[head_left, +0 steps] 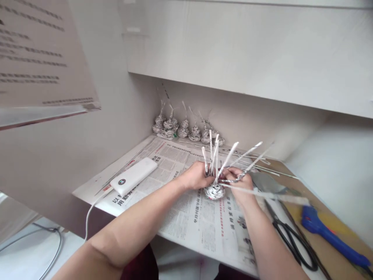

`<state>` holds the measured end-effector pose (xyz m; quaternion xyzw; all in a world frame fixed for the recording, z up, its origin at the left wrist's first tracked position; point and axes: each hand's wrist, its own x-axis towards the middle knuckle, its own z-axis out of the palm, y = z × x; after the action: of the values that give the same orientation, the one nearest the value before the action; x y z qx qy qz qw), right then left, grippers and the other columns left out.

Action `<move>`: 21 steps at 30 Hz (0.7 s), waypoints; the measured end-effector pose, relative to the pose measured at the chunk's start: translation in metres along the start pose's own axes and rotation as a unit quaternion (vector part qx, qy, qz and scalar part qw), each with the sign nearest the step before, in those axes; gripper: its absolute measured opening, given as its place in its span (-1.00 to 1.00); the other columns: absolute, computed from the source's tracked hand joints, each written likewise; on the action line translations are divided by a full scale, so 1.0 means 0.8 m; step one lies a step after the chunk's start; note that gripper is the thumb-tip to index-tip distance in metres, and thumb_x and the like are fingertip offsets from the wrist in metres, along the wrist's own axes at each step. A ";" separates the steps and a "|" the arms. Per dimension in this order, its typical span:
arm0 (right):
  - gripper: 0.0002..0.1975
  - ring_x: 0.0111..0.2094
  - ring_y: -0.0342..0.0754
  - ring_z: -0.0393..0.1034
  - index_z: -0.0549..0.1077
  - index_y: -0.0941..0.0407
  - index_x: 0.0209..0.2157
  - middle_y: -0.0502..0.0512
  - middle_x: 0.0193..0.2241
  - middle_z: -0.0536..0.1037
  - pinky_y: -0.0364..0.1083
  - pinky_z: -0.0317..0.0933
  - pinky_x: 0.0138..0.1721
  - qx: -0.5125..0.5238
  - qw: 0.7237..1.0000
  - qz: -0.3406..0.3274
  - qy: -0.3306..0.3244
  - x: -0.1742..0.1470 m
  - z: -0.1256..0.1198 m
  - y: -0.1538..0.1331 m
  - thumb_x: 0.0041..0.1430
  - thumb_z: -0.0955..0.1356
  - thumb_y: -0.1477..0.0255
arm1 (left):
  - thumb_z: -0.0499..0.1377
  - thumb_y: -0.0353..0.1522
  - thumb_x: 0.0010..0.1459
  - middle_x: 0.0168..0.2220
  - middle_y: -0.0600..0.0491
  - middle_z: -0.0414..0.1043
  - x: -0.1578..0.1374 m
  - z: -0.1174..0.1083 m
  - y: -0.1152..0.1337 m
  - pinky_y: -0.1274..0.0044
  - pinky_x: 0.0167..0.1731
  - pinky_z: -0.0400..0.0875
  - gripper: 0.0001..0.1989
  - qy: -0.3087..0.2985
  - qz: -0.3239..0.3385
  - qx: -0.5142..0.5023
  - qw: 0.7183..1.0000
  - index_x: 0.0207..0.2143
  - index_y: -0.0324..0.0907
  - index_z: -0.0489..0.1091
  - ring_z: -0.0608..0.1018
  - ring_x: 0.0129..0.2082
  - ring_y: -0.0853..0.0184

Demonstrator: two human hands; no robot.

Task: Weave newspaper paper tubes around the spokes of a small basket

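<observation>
Between my hands is a small round woven newspaper piece (215, 192), with several rolled paper sticks (230, 157) fanning upward and outward from its top. My left hand (198, 175) is closed around its left side, thumb pressed at the base of the sticks. On the other side, my right hand (241, 186) pinches a speckled paper strip (233, 180) close to the weave; its fingertips are partly hidden by the sticks. One long pale stick reaches right, over my right wrist, blurred toward its end.
Newspaper (180, 221) covers the table. Several woven gourd shapes (183, 129) line the back wall. A white device (134, 175) with a cable lies left. Black scissors (294, 239), a blue-handled tool (329, 231) and loose paper sticks lie right. A cabinet (247, 50) overhangs the back.
</observation>
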<state>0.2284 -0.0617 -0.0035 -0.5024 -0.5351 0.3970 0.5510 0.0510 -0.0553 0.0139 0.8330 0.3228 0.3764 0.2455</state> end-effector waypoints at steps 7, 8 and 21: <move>-0.68 -0.69 -0.15 0.25 0.49 0.14 -0.59 0.01 -0.69 0.47 -0.16 0.13 -0.64 0.015 1.000 0.012 -0.021 -0.002 0.002 -0.001 -0.13 0.48 0.16 | 0.15 -0.53 0.00 -0.37 0.06 0.56 0.001 0.005 -0.001 0.58 -0.27 0.38 -0.81 -0.007 0.022 0.019 1.000 -0.35 -0.19 0.52 0.55 -0.36 0.33; -0.68 -0.68 -0.15 0.26 0.48 0.13 -0.60 0.00 -0.69 0.46 -0.16 0.14 -0.63 0.022 0.999 0.014 -0.023 -0.002 0.002 -0.001 -0.14 0.48 0.16 | 0.14 -0.53 0.01 -0.36 0.07 0.56 0.001 0.006 -0.001 0.58 -0.26 0.38 -0.80 -0.011 0.032 0.022 0.999 -0.34 -0.19 0.52 0.56 -0.34 0.33; -0.65 -0.54 -0.09 0.38 0.49 0.12 -0.52 0.03 -0.58 0.51 -0.13 0.27 -0.49 0.044 0.997 0.046 -0.053 -0.002 -0.003 -0.002 -0.07 0.44 0.09 | 0.19 -0.45 0.02 -0.33 0.05 0.55 0.000 0.022 -0.013 0.55 -0.27 0.40 -0.80 0.067 -0.039 -0.040 0.996 -0.25 -0.19 0.47 0.56 -0.34 0.30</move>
<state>0.2306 -0.0642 -0.0021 -0.4802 -0.5219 0.4714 0.5242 0.0609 -0.0513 -0.0035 0.7822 0.3554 0.4344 0.2706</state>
